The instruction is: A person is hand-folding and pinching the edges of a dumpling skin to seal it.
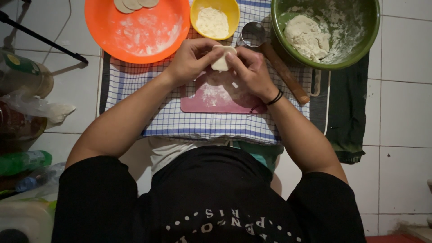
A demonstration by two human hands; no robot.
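Both hands meet at upper centre of the frame. The left hand [191, 58] and right hand [252, 69] pinch a small dough piece [222, 59] above the pink board [220, 96].

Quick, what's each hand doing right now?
Left hand: closed on the small dough piece.
Right hand: closed on the same dough piece, above the pink board.

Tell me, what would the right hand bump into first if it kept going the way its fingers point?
The right hand points toward the left hand; past the dough piece both hold, it would probably meet that hand.
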